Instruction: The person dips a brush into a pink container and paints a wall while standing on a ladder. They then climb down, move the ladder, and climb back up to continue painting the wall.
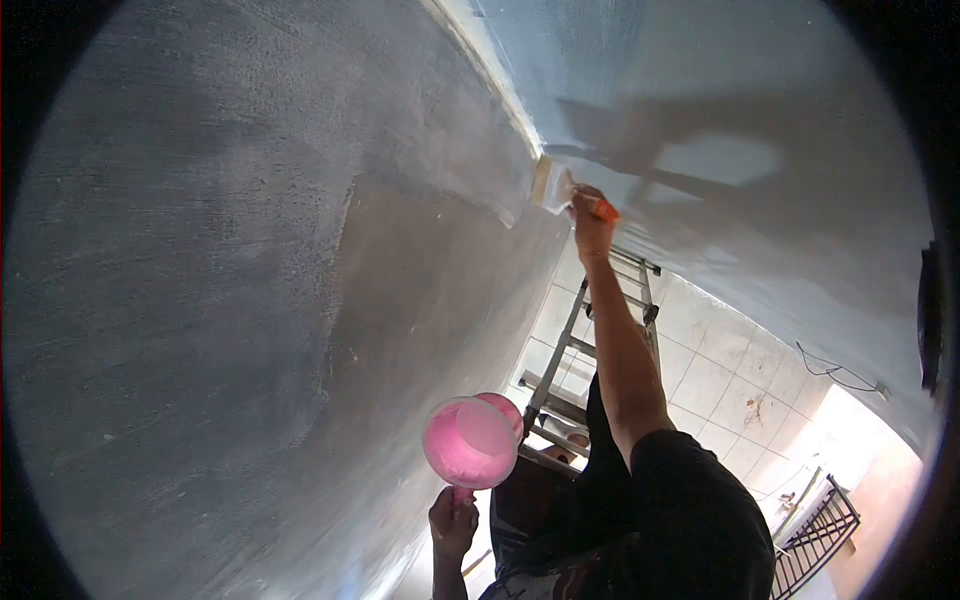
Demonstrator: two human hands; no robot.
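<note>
My right hand [593, 225] grips a wide paintbrush [556, 186] with an orange handle. The arm is stretched far forward, and the bristles meet the corner line between the grey wall [270, 240] and the lighter wall [840, 160]. A wet-looking streak ends on the grey wall just left of the brush. Low in the view, my left hand [453, 525] is closed around the handle of a pink plastic dipper [470, 445], whose round bowl faces up. A second pink rim shows behind the bowl.
A metal ladder [556, 385] stands below me, over a white tiled floor [690, 345]. Loose wire [835, 372] hangs from the right-hand wall. Dark metal railing [820, 535] is at the lower right, and a black object [930, 320] sits at the right edge.
</note>
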